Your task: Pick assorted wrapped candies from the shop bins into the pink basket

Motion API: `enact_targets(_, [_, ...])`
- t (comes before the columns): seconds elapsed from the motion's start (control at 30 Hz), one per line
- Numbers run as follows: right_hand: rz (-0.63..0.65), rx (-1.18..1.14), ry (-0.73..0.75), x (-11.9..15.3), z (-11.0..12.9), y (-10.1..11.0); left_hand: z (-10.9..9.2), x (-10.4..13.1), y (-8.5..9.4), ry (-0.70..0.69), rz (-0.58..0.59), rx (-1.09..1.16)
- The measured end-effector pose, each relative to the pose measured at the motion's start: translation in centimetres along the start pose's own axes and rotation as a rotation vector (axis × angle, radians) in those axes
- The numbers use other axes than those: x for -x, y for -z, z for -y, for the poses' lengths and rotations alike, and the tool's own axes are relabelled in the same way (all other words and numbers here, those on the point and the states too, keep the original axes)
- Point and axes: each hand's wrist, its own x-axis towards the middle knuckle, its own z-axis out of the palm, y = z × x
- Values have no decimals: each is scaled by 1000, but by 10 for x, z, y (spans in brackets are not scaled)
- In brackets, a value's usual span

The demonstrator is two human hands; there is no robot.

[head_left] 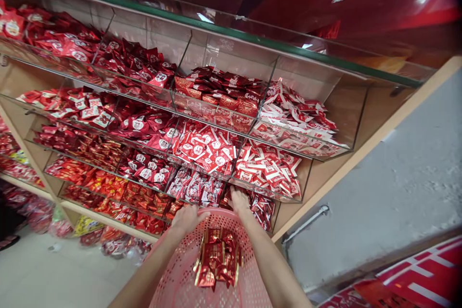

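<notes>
A pink perforated plastic basket [173, 269] is in front of me at the bottom of the view, with several shiny red and gold candy packets [218, 257] inside. My left hand [186, 219] is closed on the basket's far left rim. Past the rim, my right hand [240, 200] reaches into a low shelf compartment among dark red wrapped packets [263, 209]. Its visible fingers are stretched out, and the fingertips are partly hidden among the wrappers. Beside it, silvery red packets [197, 185] fill the neighbouring compartment.
Tiered shelves with clear dividers hold red packets [204, 147]. A glass shelf edge [224, 29] juts out above. A wooden side panel [335, 173] and grey wall [390, 173] bound the right. Bagged goods [88, 226] lie on the floor at left.
</notes>
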Motion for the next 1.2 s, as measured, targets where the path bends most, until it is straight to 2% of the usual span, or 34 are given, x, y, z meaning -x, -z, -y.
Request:
enact_targets(0.23, [-104, -339, 175, 17, -12, 10, 1, -2, 0, -1, -1, 15])
enact_targets(0.43, [-247, -816, 168, 40, -19, 6, 0, -1, 3, 2, 18, 31])
enact_targets(0.53, [-286, -1096, 168, 60, -22, 12, 0, -1, 3, 18, 34, 41])
enact_targets(0.6, [-282, -1199, 156, 75, -23, 19, 0, -1, 3, 26, 40, 40])
enact_targets(0.8, [-185, -1270, 152, 112, -24, 33, 0, -2, 1, 14, 38, 32])
enact_targets(1.07, [-72, -1068, 168, 141, -33, 10, 2, -4, -3, -6, 4, 16])
enact_targets(1.2, [-107, -1014, 161, 145, -32, 2, 1, -3, -2, -1, 14, 15])
